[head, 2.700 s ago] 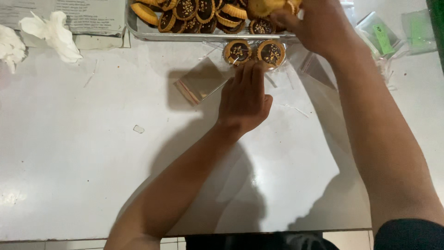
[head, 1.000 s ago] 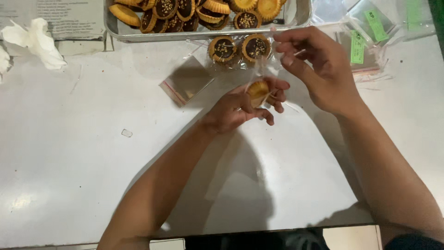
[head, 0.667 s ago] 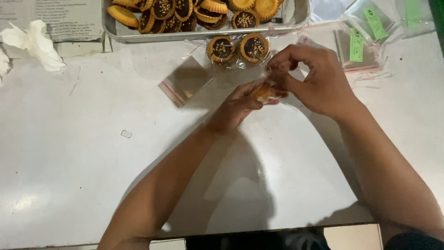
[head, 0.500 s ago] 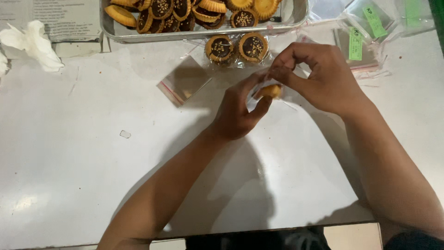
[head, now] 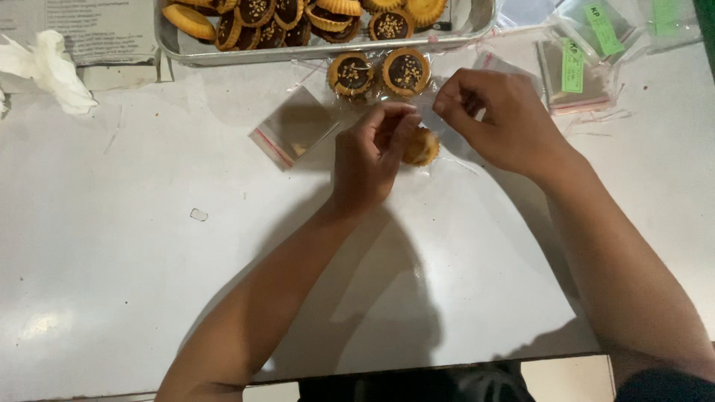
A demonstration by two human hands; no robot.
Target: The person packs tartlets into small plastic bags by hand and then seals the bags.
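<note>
Head view: tart (head: 421,147) at left hand (head: 369,160) fingertips, right hand (head: 500,119) just beside.

Metal tray (head: 477,30) cut off by upper frame edge. Tart (head: 421,147) at centre partly hidden behind left hand (head: 369,160). Green-labelled bags (head: 577,71), upper right, contents indistinct.

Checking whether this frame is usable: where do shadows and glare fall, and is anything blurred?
Head view: the arms cast dark shadows on the white table toward the near edge; soft glare at its lower left; the left hand, the right hand and the tart are fairly sharp, the clear bag barely visible.
</note>
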